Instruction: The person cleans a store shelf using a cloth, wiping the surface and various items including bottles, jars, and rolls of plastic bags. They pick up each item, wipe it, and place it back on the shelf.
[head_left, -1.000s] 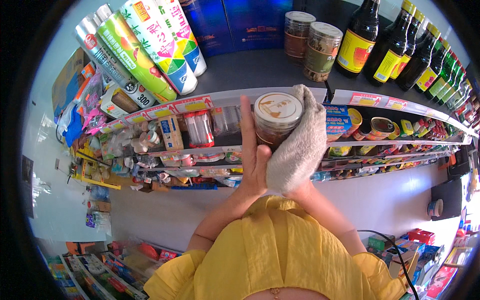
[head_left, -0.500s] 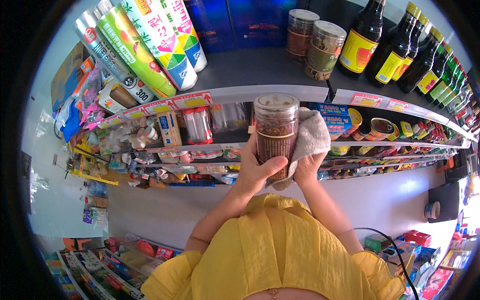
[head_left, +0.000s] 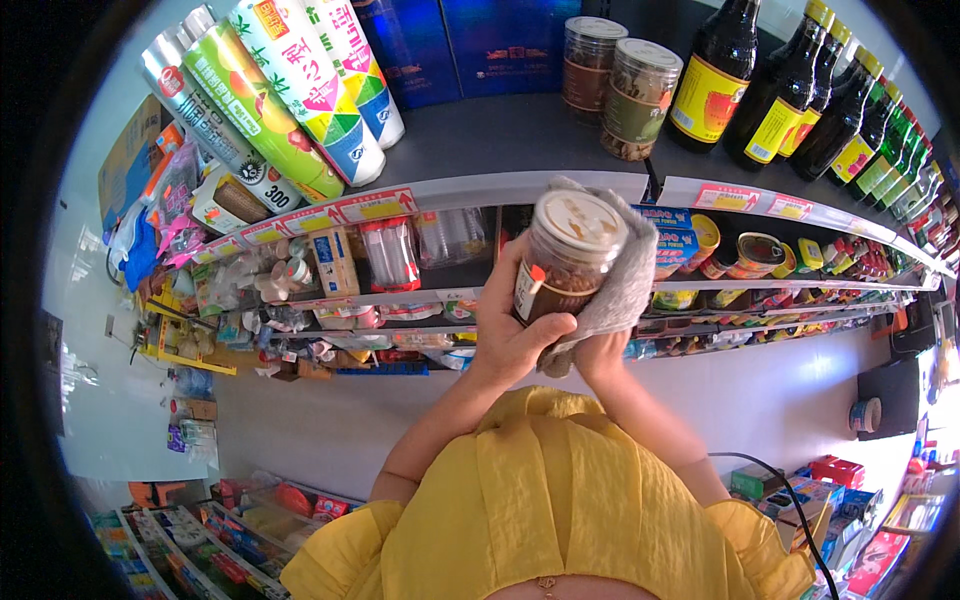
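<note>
My left hand (head_left: 508, 325) grips a clear round jar (head_left: 562, 262) with a pale lid, filled with brown dried pieces and banded by a dark label. The jar tilts, its lid leaning up and to the right. Against its right side and back lies a grey cloth (head_left: 625, 270), pressed there by my right hand (head_left: 602, 352). The right fingers are mostly hidden behind the cloth. Beyond, on the top shelf (head_left: 500, 140), stand two similar jars, one with a brown label (head_left: 588, 75) and one with a green label (head_left: 636, 105).
Dark bottles with yellow labels (head_left: 708, 95) line the shelf's right. Upright rolls of wrap and bags (head_left: 262, 110) stand at the left, blue boxes (head_left: 510, 50) at the back. Lower shelves hold tins (head_left: 757, 255) and packets. A black cable (head_left: 790, 490) hangs at lower right.
The jar has turned and tilted to the right in my left hand, showing another side of its label. The cloth has risen round the back of the jar.
</note>
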